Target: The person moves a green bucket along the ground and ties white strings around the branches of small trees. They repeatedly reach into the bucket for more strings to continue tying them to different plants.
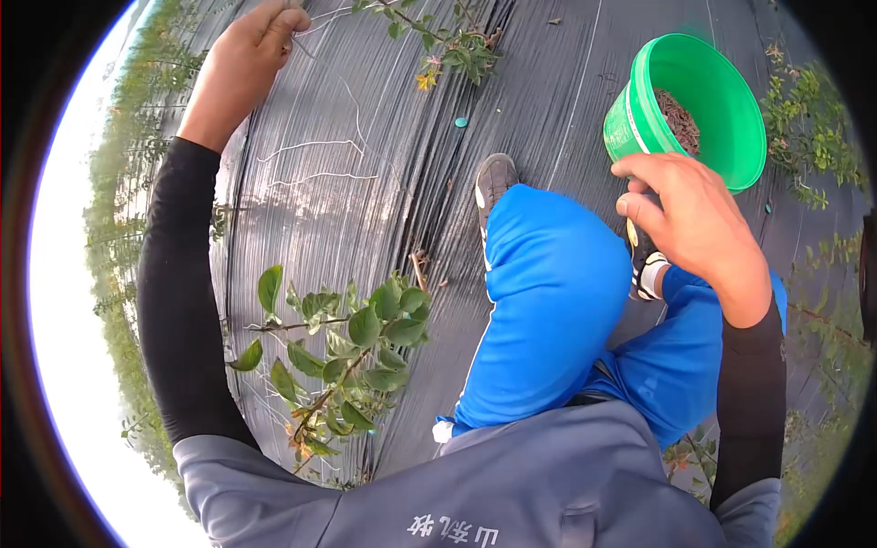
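While your left hand (242, 59) pinches a thin pale strand (357, 114) at the far left, your right hand (692, 216) hangs half curled and narrow at the right; whether it holds anything, I cannot tell. Beside it, at the far right, a green bucket (728, 91) with brown bits (676, 121) inside sits on black sheeting (548, 110), and a leafy plant (364, 325) grows left of your blue trousers (550, 297).

left hand (258, 38) pinched; left arm (174, 292) outstretched; right hand (690, 210) loosely curled; right wrist (744, 297) bent
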Available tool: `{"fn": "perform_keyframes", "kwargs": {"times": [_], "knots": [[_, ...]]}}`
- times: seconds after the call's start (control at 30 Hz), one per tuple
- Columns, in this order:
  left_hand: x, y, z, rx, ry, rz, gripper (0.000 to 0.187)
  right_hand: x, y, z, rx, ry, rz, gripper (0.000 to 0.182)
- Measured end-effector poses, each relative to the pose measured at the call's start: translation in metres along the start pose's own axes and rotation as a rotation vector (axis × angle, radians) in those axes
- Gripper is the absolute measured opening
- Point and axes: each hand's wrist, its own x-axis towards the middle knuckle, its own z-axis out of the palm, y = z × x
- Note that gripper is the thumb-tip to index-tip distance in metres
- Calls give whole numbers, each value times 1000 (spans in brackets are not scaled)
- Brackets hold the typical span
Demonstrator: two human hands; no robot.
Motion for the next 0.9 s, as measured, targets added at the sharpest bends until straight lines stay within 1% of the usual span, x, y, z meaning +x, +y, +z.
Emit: {"fn": "perform_keyframes", "kwargs": {"times": [0.03,0.1,0.13,0.2,0.23,0.27,0.33,0.37,0.47,0.53,0.57,0.6,0.67,0.7,0.73,0.77,0.8,0.83,0.87,0.9], "knots": [[6,8,-14,28,30,8,25,-3,-1,-1,-9,2,5,27],[10,23,-39,153,31,-120,24,-6,0,0,-80,12,-19,28],[9,9,-49,236,25,-21,24,-8,-3,-1,-75,31,-44,28],[-1,7,-55,298,100,-4,25,-13,-6,-3,-69,79,-54,28],[-9,12,-56,318,113,-46,25,-15,-8,-3,-41,64,-56,27],[-16,7,-55,372,130,-75,21,-18,-9,-3,-36,68,-67,27],[-33,-10,-49,543,240,-18,18,-23,-9,-6,-44,17,-91,27],[-40,-10,-49,695,206,-99,16,-25,-8,-5,-48,23,-96,27],[-60,-52,-42,767,257,-130,15,-29,0,-1,-86,33,-109,26],[-74,-79,-26,717,207,-190,21,-28,5,1,-103,10,-151,27],[-85,-87,-14,704,89,-294,36,-28,7,3,-80,34,-158,24],[-90,-74,-7,738,-67,-465,50,-29,9,4,-90,43,-152,24],[-99,-74,-1,629,-65,-466,40,-30,10,6,-146,7,-154,22],[-98,-76,-3,622,-59,-444,40,-32,11,8,-157,18,-159,21],[-98,-78,-6,438,-28,-319,32,-33,12,11,-161,27,-142,21],[-96,-74,-8,253,-2,-200,26,-33,12,14,-143,43,-172,21],[-89,-72,-13,194,-45,-117,22,-34,12,17,-128,57,-202,21],[-77,-38,-22,45,-101,-272,23,-36,10,19,-126,85,-231,21],[-66,2,-31,-106,-161,-420,23,-35,7,20,-149,42,-227,20],[-57,24,-33,-203,-189,-443,25,-34,6,26,-161,17,-225,19]]}}
